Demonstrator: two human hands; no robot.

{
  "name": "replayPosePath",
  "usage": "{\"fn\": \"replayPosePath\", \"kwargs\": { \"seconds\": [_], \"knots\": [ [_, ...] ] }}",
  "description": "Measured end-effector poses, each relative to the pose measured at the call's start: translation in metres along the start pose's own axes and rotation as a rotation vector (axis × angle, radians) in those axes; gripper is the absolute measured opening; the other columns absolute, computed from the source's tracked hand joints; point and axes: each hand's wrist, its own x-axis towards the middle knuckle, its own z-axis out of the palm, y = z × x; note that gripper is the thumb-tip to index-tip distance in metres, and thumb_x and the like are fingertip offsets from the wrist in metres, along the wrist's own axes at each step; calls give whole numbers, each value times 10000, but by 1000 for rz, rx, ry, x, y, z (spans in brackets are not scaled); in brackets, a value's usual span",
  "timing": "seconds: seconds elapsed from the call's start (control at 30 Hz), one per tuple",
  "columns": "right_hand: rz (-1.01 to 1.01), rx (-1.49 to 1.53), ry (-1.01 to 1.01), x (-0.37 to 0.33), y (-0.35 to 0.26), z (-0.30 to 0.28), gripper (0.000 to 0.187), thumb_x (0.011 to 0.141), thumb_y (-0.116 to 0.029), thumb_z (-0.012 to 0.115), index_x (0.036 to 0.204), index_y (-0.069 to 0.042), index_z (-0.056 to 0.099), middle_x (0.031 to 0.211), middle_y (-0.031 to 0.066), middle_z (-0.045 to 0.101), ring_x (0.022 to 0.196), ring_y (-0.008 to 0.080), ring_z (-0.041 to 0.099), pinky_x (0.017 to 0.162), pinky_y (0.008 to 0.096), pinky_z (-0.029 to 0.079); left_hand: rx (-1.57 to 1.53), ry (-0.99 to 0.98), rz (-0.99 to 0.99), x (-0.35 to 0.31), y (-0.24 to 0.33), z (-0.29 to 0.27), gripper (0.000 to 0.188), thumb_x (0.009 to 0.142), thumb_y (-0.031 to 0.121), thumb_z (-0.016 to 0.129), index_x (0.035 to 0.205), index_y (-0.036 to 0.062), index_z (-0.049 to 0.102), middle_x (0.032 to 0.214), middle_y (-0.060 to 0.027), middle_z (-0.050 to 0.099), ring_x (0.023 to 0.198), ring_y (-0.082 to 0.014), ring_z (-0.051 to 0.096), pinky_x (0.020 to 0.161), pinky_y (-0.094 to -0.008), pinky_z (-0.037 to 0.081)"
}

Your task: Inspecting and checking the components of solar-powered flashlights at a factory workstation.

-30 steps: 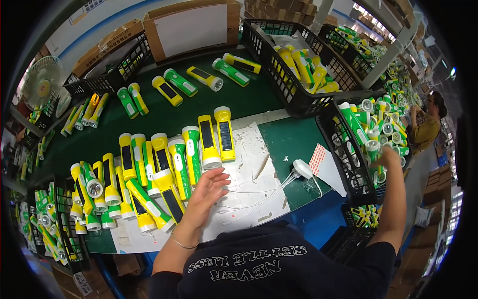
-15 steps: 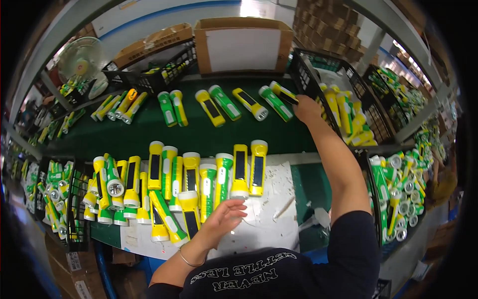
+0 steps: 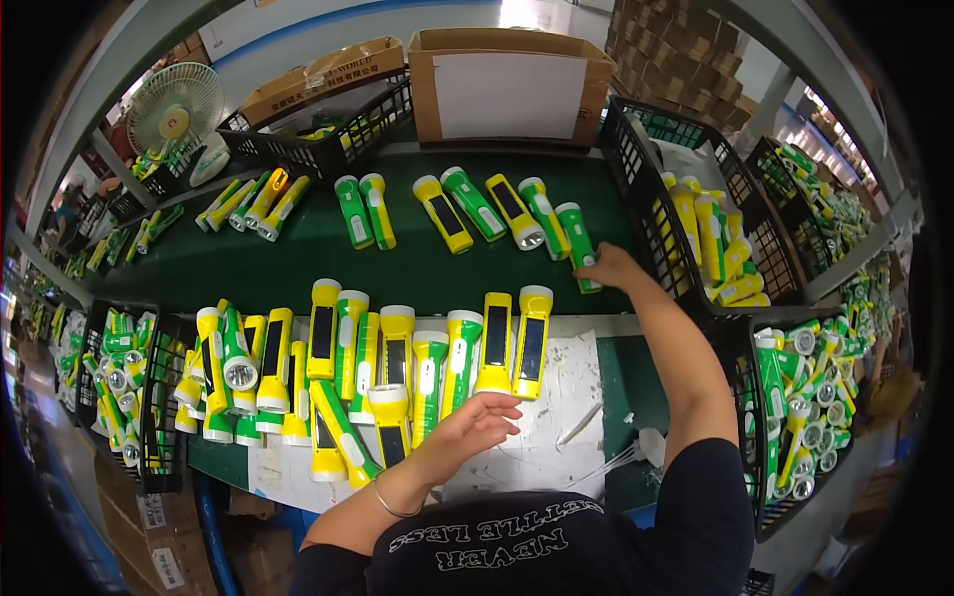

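Observation:
My right hand [image 3: 613,267] reaches out to the dark green surface, its fingers closed on the near end of a green and yellow flashlight [image 3: 574,241]. That flashlight is at the right end of a loose row of others, such as a yellow flashlight with a dark panel [image 3: 443,216]. My left hand [image 3: 467,434] hovers over the near edge, fingers apart and slightly bent, holding nothing. Just beyond it are two yellow flashlights [image 3: 531,348] with dark panels. To its left several green and yellow flashlights [image 3: 396,348] stand or lean close together.
A black crate [image 3: 785,260] with flashlights stands right of my right hand; another black crate [image 3: 763,497] is nearer. Another crate [image 3: 159,417] is at left. A cardboard box [image 3: 509,40] stands at the back. White sheeting [image 3: 566,467] covers part of the near surface.
My right hand has come nearer. The flashlight at its fingers has turned, showing its green side instead of yellow with a dark panel. My left hand stays nearly in place; the view has shifted slightly.

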Motion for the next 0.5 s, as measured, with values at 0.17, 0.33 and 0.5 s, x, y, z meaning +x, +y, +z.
{"fn": "replayPosePath", "kwargs": {
  "seconds": [0.17, 0.33, 0.5],
  "knots": [
    [-36, 450, 163, -100, -17, -5, 543, 577, -410, 725, 827, 10, 488, 739, 148, 552, 682, 218, 550, 606, 329, 445, -44, 85, -12, 7, -10, 6, 438, 909, 196, 489, 1291, 35, 349, 1205, -100, 473, 1093, -178, 489, 923, -329, 405],
    [-324, 235, 36, -245, -85, 8, 534, 640, -431, 713, 876, -40, 437, 727, 177, 598, 663, 345, 602, 575, 389, 469, -437, 96, 97, 39, -31, 20, 522, 937, 353, 424, 1345, 68, 268, 1303, -125, 402, 1201, -225, 403, 985, -385, 362],
    [-445, 500, -4, -301, -92, 40, 367, 753, -343, 666, 881, -49, 489, 724, 86, 582, 629, 254, 598, 585, 345, 471, -509, 211, -78, 31, -39, 31, 435, 922, 422, 414, 1036, 10, 494, 865, -118, 577, 732, -210, 589, 647, -342, 518]
  ]
}}
